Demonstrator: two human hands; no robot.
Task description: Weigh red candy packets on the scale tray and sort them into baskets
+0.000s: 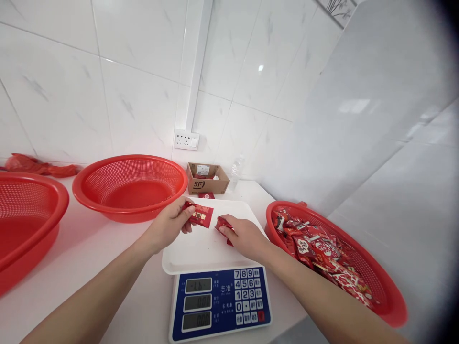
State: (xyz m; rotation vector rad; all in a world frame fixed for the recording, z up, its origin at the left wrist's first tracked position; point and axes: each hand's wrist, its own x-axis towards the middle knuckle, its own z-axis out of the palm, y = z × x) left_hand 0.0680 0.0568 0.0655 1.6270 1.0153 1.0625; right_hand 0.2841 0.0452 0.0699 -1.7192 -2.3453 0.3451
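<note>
My left hand (171, 223) pinches a small red packet (201, 215) just above the white tray (201, 248) of an electronic scale (219, 302). My right hand (243, 235) lies on the tray's right side with its fingers closed on a second red packet (222, 224). The two packets are a short gap apart. The scale's blue front panel with a keypad and three displays faces me.
A red mesh basket (387, 296) full of several red packets sits at the right. An empty red basket (129, 187) stands behind the scale, another red basket (25, 224) at the far left. A small cardboard box (207, 179), a clear bottle (234, 173) and a wall socket (186, 140) are at the back.
</note>
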